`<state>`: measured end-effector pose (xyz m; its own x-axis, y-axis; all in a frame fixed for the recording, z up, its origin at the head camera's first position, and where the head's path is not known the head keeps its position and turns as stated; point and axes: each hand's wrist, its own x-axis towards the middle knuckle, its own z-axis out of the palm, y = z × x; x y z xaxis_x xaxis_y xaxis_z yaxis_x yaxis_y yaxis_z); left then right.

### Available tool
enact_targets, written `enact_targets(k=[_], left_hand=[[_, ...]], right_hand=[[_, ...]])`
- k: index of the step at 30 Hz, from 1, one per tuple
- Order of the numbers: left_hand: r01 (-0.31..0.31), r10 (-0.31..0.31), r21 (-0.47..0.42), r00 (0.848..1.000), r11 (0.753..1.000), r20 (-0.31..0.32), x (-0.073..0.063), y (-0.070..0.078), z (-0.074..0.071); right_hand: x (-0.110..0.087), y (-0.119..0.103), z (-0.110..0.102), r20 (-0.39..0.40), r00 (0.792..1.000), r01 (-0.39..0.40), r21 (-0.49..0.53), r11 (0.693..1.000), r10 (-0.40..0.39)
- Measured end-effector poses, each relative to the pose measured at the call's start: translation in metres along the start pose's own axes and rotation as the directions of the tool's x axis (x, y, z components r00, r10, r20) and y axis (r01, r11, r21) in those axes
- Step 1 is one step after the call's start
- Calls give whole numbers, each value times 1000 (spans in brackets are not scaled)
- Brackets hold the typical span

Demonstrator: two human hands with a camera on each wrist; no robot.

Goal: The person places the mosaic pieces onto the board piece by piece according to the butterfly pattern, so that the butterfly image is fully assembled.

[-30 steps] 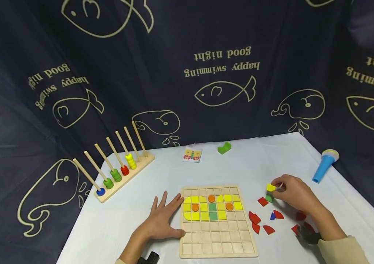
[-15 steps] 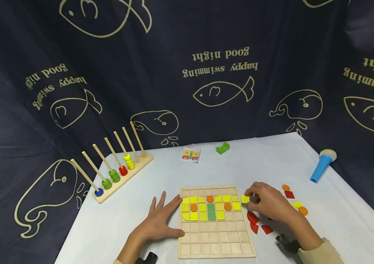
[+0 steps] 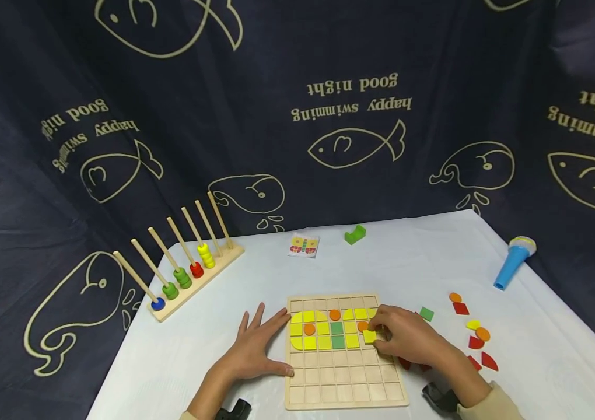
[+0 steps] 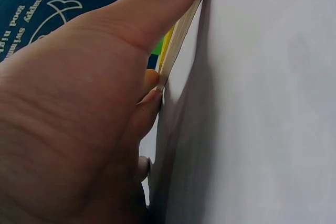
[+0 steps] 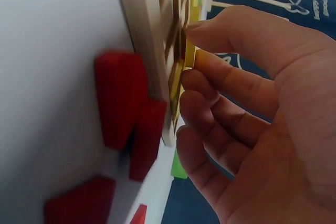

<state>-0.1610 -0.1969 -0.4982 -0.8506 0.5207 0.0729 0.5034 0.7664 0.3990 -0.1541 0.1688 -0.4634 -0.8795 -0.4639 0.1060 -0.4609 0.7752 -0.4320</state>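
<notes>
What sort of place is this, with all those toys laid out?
Probably a small indoor play corner, though whether it's a home or somewhere else I can't tell. The puzzle board, the bead rack and the fish-print curtain suggest it.

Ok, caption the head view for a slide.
Right grip pinches a yellow square over the wooden grid board; left grip touches its edge.

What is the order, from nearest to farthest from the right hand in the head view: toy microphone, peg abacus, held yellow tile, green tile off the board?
1. Yellow square tile: pinched by the right hand.
2. Green square tile: just beyond the hand.
3. Toy microphone: farther, right side.
4. Peg abacus: far left.
</notes>
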Motion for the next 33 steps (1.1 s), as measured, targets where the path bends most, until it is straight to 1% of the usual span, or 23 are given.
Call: enact_targets(k=[6,13,18,22,26,29,31,33], left_hand=[[11,-11,17,1000,1000,13,1,1,0],[0,0,-5,1000,1000,-12,2,0,1],[2,-3,-11,1000,1000,-13,3,-1,2],[4,-4,-15,1000,1000,-22,3,-1,2],[5,-6,-17,1000,1000,-28,3,-1,1],[6,-7,-26,1000,1000,-25,3,-1,2],[2,-3,-32,1000,999,-23,3,-2,2],[-1,0,-40,1000,999,-22,3,-2,1]], right_hand=[[1,-1,2,17,1000,23,6,1000,-23],[-2,1,4,29,999,38,16,999,-38],[-5,-1,4,36,998,46,23,999,-47],[-6,-2,2,27,999,43,25,999,-43],[-7,2,-3,4,1000,9,28,1000,-9],[-8,8,-9,-13,998,-64,28,998,65],[-10,14,-13,-29,992,-125,28,992,125],[-13,22,-17,-48,985,-163,35,986,165]])
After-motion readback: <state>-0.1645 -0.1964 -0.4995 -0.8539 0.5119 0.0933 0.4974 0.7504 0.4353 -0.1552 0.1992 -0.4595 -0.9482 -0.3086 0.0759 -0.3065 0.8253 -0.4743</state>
